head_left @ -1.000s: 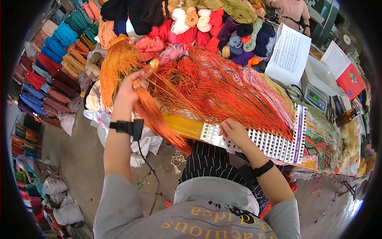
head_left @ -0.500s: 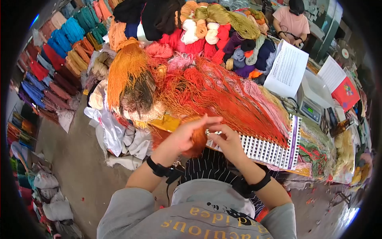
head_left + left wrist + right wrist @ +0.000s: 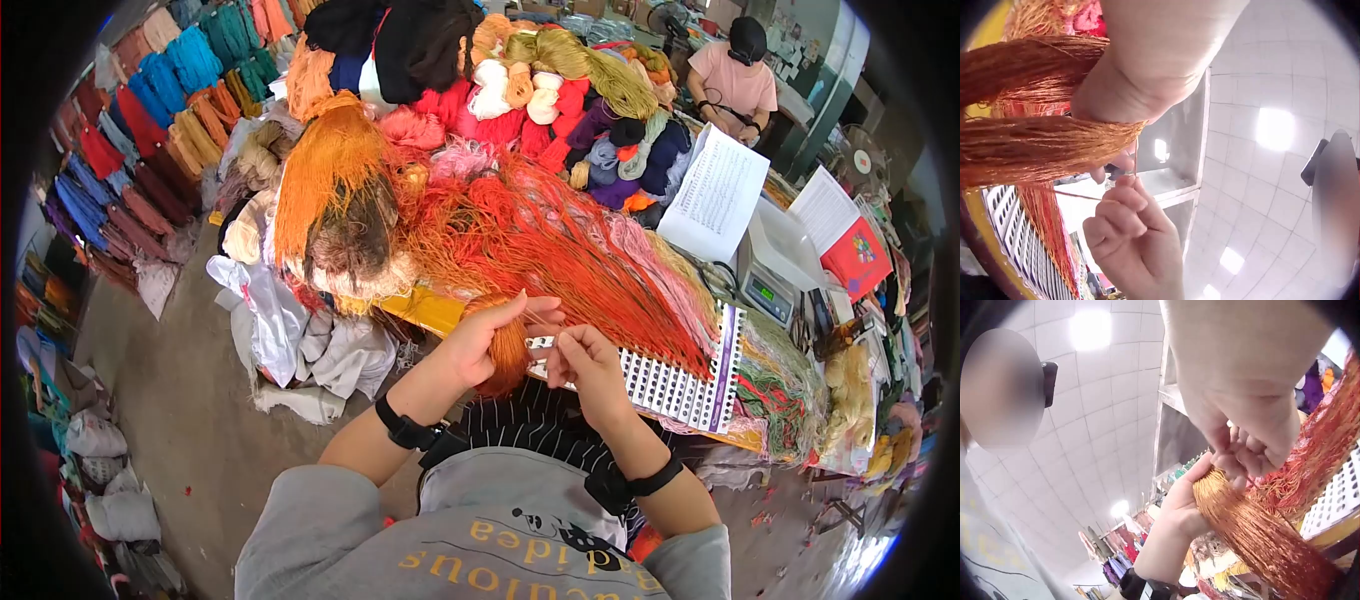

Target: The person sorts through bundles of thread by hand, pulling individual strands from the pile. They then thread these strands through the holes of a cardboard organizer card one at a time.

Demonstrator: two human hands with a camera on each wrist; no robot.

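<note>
I have the left hand [image 3: 478, 345] closed around the orange yarn bundle [image 3: 508, 362], I think to keep it steady. Just beside it, the right hand [image 3: 588, 368] pinches one thin strand [image 3: 1079, 196] out. The perforated card [image 3: 680, 385] lies on the worktop [image 3: 430, 308] just beyond the right hand.

Print on white sheet [image 3: 715, 192], digits on scale [image 3: 766, 288] too small; orange yarn bundle [image 3: 1022, 150] partly beyond both wrist views' edges.
</note>
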